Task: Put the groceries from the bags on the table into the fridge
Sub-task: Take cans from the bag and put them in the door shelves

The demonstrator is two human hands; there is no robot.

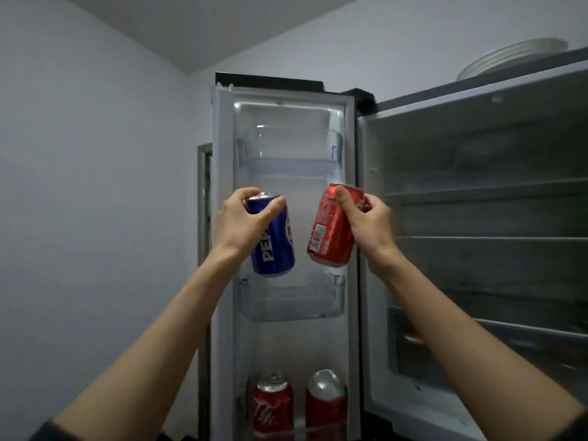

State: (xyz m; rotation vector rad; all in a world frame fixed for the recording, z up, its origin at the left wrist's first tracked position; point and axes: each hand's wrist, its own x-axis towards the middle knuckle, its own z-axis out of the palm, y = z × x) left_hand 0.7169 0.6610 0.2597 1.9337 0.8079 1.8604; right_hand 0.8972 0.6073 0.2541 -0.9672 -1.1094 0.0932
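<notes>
- Hands at frame centre: left hand (241,218) grips blue can (273,237); right hand (369,218) grips red can (331,227).
- Step: shelving cans; next likely lowering both into middle door bin (292,300).

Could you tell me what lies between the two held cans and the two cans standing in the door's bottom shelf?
Head view: only an empty clear door bin and bare door liner.

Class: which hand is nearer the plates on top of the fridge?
Right. The right hand is below-left of the plates; the left hand is farther left.
</notes>
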